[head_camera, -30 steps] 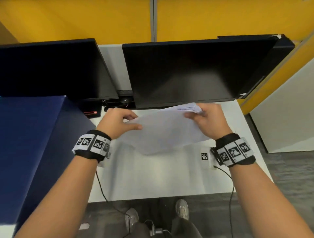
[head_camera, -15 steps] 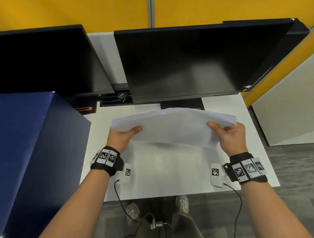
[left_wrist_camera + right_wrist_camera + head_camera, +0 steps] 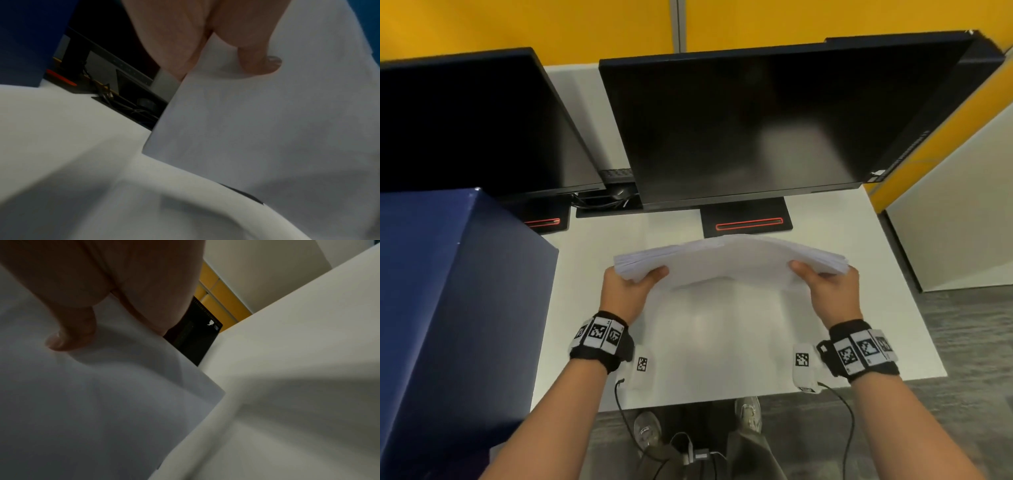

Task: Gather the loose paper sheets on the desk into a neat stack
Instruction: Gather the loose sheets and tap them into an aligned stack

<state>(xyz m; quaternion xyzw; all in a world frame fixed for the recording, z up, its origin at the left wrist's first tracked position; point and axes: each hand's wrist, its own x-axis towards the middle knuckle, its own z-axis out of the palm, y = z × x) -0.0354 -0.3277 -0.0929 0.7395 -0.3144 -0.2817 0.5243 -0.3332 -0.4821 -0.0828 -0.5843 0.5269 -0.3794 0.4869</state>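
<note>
Left hand [image 3: 185, 37] thumb [image 3: 259, 65] pressed on paper stack [image 3: 257, 129], lower edge on white desk [image 3: 61, 129]

Operator notes: bare forearms, marker bands on both wrists, grey shoes

I see a black wristband [image 3: 601, 341] behind the left hand [image 3: 625, 291] and a second black band [image 3: 861, 351] behind the right hand [image 3: 832, 291], each wrapped in white tiles printed with black square codes. A white tagged module [image 3: 803, 368] hangs inside each wrist, trailing a thin black cable [image 3: 851, 421]. No sleeves. Grey shoes [image 3: 748, 413] and dark trousers show at the near edge.
</note>
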